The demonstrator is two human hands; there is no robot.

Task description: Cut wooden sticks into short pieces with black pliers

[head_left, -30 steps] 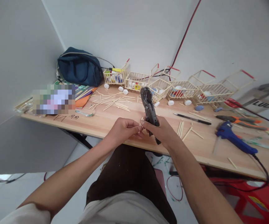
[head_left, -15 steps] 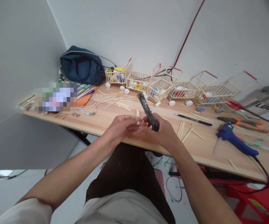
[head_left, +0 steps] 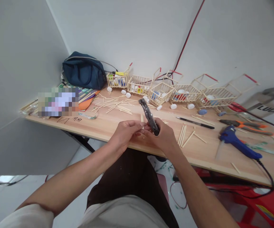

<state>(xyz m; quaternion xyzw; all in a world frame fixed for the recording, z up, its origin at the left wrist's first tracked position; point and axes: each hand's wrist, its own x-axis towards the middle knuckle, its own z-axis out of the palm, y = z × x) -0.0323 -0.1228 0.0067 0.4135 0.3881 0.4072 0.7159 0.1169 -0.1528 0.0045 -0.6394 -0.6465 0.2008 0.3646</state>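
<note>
My left hand (head_left: 127,131) is closed, its thumb and fingers pinched together at the table's front edge. A pale thin wooden stick (head_left: 142,117) rises from between its fingertips. My right hand (head_left: 162,133) wraps round a dark grey, scuffed hand tool (head_left: 147,112), which tilts up and to the left; its exact kind is not clear. The fingertips of both hands meet close to the stick, and its lower end is hidden by them. Several loose sticks (head_left: 181,135) lie on the table just right of my right hand.
Several small stick-built shopping carts (head_left: 160,95) line the wall, beside a blue bag (head_left: 84,71). More sticks (head_left: 120,104) are scattered before them. Rightward lie a pen (head_left: 195,123), pliers (head_left: 246,124) and a blue glue gun (head_left: 240,142) with its cord over the edge.
The right hand has turned the grey tool slightly and brought it a little lower. The left hand has shifted slightly right and down with the stick. The view has moved a little.
</note>
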